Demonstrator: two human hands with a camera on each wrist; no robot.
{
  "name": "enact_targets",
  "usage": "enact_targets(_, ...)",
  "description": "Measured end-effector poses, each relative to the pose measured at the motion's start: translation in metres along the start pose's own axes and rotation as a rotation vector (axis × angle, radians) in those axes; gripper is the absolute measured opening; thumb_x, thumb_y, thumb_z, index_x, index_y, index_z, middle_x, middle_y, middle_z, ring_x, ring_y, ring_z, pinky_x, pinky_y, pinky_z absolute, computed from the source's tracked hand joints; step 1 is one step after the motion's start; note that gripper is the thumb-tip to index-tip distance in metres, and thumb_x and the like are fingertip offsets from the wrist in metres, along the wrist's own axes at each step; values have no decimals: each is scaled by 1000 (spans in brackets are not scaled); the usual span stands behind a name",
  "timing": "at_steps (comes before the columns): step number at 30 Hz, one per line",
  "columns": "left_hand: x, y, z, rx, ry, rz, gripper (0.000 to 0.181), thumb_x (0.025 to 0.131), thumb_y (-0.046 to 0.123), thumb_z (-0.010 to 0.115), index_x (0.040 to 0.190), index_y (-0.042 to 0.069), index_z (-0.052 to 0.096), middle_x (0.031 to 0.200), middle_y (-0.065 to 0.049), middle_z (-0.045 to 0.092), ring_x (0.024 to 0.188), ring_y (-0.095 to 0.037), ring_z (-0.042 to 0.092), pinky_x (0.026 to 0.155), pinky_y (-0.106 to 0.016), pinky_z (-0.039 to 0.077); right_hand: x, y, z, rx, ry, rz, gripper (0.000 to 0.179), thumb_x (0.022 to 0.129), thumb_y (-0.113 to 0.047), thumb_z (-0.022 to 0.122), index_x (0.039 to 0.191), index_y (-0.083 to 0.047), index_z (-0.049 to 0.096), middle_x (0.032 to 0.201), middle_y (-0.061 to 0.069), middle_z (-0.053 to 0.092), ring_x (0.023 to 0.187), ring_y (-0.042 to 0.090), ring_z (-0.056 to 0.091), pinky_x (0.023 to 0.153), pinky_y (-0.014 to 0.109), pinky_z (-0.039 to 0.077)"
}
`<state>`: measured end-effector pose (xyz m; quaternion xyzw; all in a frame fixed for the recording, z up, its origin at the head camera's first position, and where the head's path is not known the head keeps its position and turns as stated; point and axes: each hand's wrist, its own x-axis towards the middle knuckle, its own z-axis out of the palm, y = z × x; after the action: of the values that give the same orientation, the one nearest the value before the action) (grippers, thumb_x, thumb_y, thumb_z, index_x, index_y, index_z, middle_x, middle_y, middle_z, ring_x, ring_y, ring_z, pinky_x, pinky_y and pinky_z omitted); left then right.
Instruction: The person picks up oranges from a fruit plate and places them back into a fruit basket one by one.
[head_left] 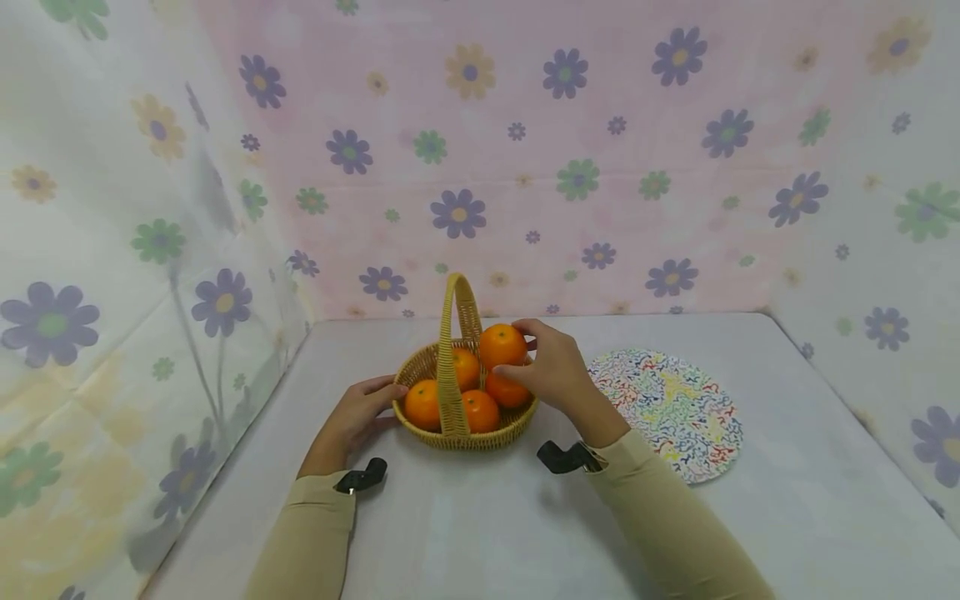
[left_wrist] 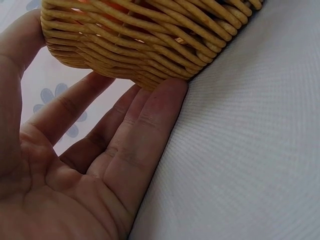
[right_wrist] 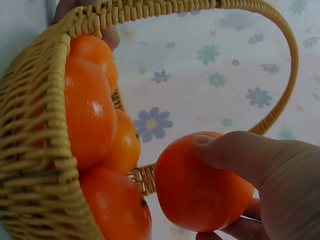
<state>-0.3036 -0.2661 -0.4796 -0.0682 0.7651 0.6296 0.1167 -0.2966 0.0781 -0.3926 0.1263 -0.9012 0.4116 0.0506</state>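
On a grey table (head_left: 465,533) walled by flowered cloth (head_left: 600,150), the right hand's (head_left: 551,371) grip pinches an orange (head_left: 501,344); the left hand (head_left: 360,412) rests open against the basket (head_left: 465,433).

We count five oranges — four in the basket (head_left: 480,437) and one orange (head_left: 502,345) held just above it. We see one basket, one round mat (head_left: 675,410) — and two hands.

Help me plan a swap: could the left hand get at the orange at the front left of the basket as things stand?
Probably yes. The left hand rests open against the basket wall right beside that orange, which lies uncovered at the rim. The handle stands beyond it, and the right hand is busy farther right.
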Motion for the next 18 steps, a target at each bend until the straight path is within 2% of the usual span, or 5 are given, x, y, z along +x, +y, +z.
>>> enact_targets(8, 0, 0, 1, -3, 6, 6, 69, 92, 44, 76, 150, 12, 55, 157, -12, 49, 137, -33, 54, 99, -41, 60, 1, -13, 14, 22, -40, -21, 71, 80, -38, 89, 141, -17, 59, 129, 1, 68, 115, 23, 66, 93, 45, 62)
enact_targets(18, -1, 1, 2, -1, 0, 0, 69, 92, 44, 75, 150, 12, 54, 157, -12, 49, 138, -33, 54, 99, -41, 60, -2, -18, 23, -44, -60, -52, 71, 81, -37, 89, 141, -14, 59, 126, 1, 68, 113, 21, 65, 95, 42, 62)
